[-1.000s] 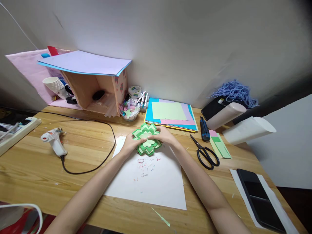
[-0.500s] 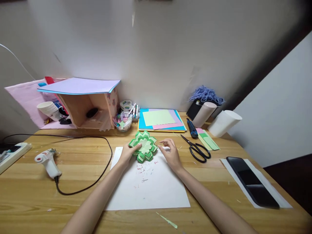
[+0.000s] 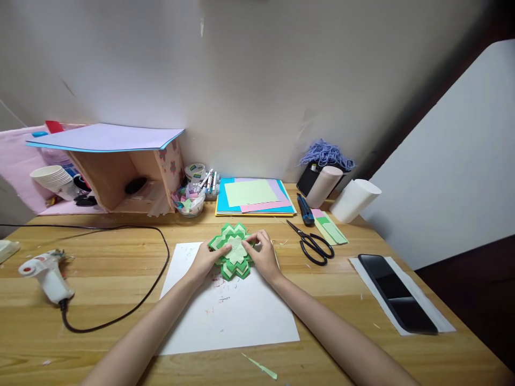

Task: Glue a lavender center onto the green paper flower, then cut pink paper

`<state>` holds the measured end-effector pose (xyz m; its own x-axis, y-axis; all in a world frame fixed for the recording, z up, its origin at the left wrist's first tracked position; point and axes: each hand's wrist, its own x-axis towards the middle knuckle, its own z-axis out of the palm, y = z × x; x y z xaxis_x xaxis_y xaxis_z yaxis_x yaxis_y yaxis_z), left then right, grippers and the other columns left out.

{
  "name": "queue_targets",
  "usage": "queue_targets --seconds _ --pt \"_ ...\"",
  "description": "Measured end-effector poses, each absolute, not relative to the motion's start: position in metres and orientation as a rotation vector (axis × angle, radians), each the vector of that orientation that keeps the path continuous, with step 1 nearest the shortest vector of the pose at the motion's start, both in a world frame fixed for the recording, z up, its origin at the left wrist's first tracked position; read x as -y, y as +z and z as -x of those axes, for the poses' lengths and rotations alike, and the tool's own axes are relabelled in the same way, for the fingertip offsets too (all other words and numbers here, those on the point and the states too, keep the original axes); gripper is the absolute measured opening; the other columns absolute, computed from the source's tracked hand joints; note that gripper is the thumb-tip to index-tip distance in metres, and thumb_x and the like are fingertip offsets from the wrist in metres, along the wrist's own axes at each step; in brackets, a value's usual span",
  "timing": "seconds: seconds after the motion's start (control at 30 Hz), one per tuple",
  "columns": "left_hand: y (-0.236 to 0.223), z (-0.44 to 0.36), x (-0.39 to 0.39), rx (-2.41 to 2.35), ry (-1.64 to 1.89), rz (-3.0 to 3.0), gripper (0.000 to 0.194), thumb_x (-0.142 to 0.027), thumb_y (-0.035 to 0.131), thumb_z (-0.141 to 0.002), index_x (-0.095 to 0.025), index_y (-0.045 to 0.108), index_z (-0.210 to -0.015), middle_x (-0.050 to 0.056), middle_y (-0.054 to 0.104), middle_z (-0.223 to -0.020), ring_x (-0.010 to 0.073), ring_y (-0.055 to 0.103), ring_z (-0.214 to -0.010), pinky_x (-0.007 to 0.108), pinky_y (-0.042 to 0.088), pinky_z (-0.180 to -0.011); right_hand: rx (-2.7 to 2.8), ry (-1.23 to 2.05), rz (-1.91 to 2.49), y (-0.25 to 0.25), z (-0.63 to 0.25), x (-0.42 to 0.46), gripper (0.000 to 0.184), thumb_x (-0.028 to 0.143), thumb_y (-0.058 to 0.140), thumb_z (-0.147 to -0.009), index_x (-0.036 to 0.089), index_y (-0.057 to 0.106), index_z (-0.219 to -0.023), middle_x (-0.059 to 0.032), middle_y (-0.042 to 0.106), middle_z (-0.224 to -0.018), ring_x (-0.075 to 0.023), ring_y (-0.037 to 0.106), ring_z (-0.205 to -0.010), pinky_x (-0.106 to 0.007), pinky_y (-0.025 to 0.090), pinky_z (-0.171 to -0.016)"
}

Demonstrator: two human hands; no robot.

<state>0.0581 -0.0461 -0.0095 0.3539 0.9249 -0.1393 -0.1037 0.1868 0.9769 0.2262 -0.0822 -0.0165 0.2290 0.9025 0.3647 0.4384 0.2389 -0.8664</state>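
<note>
- Green paper flower (image 3: 236, 251), dark and pale layers stacked up, sat over the far part of the white sheet (image 3: 245, 327) on the bench (image 3: 120, 348). Couldn't tell if it touched the sheet or was held a bit above.
- Left hand (image 3: 200, 262) had it by the left side, thumb on top near the pale middle, rest of that grip out of sight.
- Right hand (image 3: 264, 258) was at the opposite edge, fingers (image 3: 256, 236) curled and seemingly pinching the right-hand petals.
- Handling-wise, my guess: next to no weight, stiff enough to hold its shape, but those notched tips probably creased easily if squeezed.
- Looked like dry paper, so likely not slippery. Whether the layers were stuck firmly didn't show, so sideways tugging seemed risky tbh.
- Best hold imo was further in from the tips, thumb on top, fingers underneath, light pinch from both sides.
- Scissors (image 3: 313, 244) lay well apart to the right.
</note>
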Motion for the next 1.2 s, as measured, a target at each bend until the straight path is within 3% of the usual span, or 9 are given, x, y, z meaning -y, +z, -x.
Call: queue_targets --seconds 0.47,0.8,0.9,1.07,1.2 --pt "-0.008 -0.067 0.05 -1.1 0.971 -1.156 0.04 -0.042 0.073 -0.055 -0.011 0.064 -0.079 0.007 0.067 -0.076 0.0186 0.06 -0.066 0.026 0.047 -0.06 1.406 0.496 1.339 -0.02 -0.227 0.081 0.014 0.027 0.055 -0.078 0.02 0.048 -0.068 0.0 0.045 -0.077 -0.0166 0.047 -0.08 -0.029 0.037 -0.075" --pt "-0.011 -0.07 0.05 -1.127 1.057 -1.167 0.036 -0.039 0.074 -0.055 -0.011 0.066 -0.075 0.007 0.068 -0.074 0.018 0.06 -0.065 0.026 0.047 -0.061 1.417 0.487 1.353 -0.022 -0.228 0.079 0.014 0.026 0.055 -0.077 0.02 0.048 -0.066 -0.0003 0.045 -0.076 -0.017 0.047 -0.08 -0.03 0.038 -0.076" --pt "-0.012 -0.071 0.051 -1.154 1.115 -1.176 0.033 -0.039 0.074 -0.055 -0.012 0.065 -0.072 0.005 0.067 -0.071 0.0169 0.059 -0.065 0.025 0.046 -0.06 1.389 0.466 1.36 -0.024 -0.228 0.078 0.009 0.028 0.056 -0.076 0.02 0.053 -0.072 -0.0025 0.048 -0.084 -0.0183 0.049 -0.087 -0.032 0.039 -0.08" --pt "-0.012 -0.072 0.052 -1.132 1.122 -1.159 0.032 -0.038 0.072 -0.058 -0.012 0.065 -0.075 0.005 0.067 -0.075 0.0167 0.06 -0.067 0.024 0.046 -0.061 1.202 0.714 1.266 -0.028 -0.23 0.073 0.039 0.036 0.063 -0.07 0.021 0.048 -0.103 -0.007 0.053 -0.106 -0.0199 0.052 -0.098 -0.033 0.042 -0.083" --pt "-0.013 -0.073 0.053 -1.103 1.067 -1.204 0.032 -0.038 0.071 -0.061 -0.012 0.064 -0.078 0.005 0.067 -0.077 0.0166 0.06 -0.069 0.024 0.046 -0.062 1.188 0.931 1.247 -0.03 -0.231 0.072 0.043 0.039 0.068 -0.065 0.019 0.051 -0.1 -0.0043 0.061 -0.093 -0.0191 0.058 -0.082 -0.03 0.046 -0.071"
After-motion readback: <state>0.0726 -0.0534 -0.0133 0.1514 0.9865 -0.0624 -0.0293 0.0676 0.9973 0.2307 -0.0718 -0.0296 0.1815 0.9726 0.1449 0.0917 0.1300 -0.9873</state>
